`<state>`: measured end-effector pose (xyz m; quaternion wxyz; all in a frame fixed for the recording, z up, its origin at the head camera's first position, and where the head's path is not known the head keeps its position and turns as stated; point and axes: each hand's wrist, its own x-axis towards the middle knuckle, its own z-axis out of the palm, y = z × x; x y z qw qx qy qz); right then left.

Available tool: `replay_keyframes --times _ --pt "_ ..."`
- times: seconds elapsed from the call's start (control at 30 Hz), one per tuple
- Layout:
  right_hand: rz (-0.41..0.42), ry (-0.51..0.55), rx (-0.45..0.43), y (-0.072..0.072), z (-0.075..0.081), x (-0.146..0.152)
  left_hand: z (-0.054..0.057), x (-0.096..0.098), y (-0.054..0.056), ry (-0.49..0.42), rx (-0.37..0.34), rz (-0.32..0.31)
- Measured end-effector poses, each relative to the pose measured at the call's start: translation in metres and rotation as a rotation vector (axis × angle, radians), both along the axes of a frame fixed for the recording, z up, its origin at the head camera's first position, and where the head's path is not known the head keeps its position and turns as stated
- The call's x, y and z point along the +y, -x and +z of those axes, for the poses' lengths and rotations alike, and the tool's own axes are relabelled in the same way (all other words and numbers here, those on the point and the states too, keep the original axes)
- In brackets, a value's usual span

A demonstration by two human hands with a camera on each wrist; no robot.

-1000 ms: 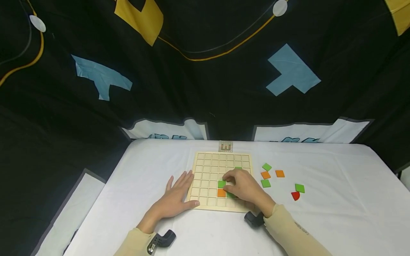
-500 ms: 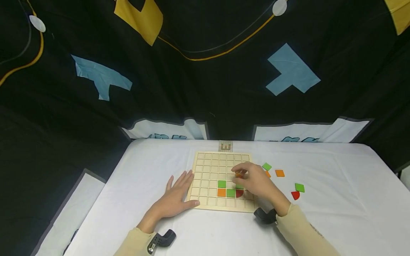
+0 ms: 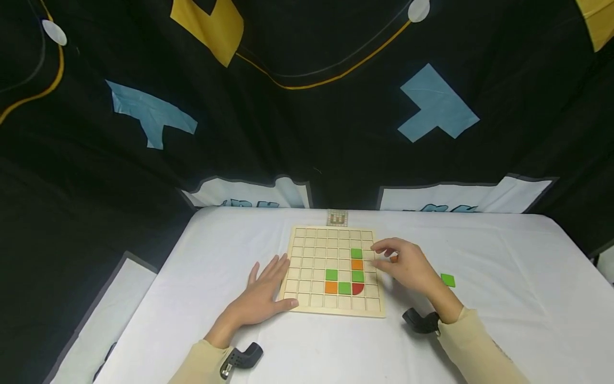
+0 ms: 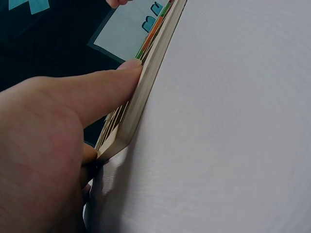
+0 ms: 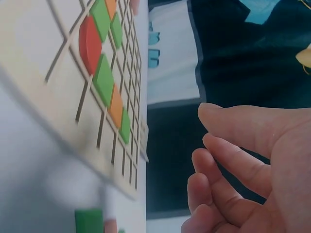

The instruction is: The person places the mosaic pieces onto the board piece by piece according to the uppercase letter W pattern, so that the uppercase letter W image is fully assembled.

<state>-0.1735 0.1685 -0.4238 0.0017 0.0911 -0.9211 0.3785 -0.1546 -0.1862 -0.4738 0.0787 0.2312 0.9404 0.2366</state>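
Observation:
In the head view a wooden grid board (image 3: 307, 304) lies on the white table. Seven or so cells aside, its squares are bare; the filled ones form a hooked row of green and orange square tiles, with a red rounded tile (image 3: 357, 288) at the corner and a green tile (image 3: 356, 253) at the far end. My left hand (image 3: 261, 298) rests along the board's left side, fingers spread, thumb on the near edge. Just past the right edge hovers my right hand (image 3: 408, 266), fingers loosely bent with a gap to the thumb; the right wrist view shows nothing between them.
A loose orange tile (image 3: 394, 258) shows partly behind the right hand, and a loose green tile (image 3: 448, 280) lies farther right. A small patterned card (image 3: 338, 218) sits behind the board. Black cloth (image 3: 307, 144) hangs at the back.
My right hand has moved right, off the board, uncovering the green, orange and red tiles in the right-hand column. It now hides most of the loose tiles. The left hand stays put.

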Motion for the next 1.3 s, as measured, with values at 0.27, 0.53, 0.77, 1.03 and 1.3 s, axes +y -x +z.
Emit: replay_keyframes --times 0.27,0.53,0.77,1.03,1.3 --pt "-0.033 0.019 0.03 0.001 -0.003 0.024 0.0 0.0 0.001 0.002 -0.007 0.006" --pt "-0.122 0.04 -0.084 0.001 -0.008 0.048 -0.001 0.001 -0.001 -0.012 -0.007 -0.001" --pt "-0.146 0.006 -0.048 0.004 -0.013 0.062 -0.001 0.001 -0.001 -0.007 -0.002 -0.006" --pt "-0.157 0.005 -0.077 0.01 -0.016 0.072 -0.001 0.001 0.001 -0.007 0.002 -0.005" --pt "-0.156 -0.021 -0.093 0.012 -0.024 0.08 0.003 0.002 0.0 -0.017 0.011 -0.005"
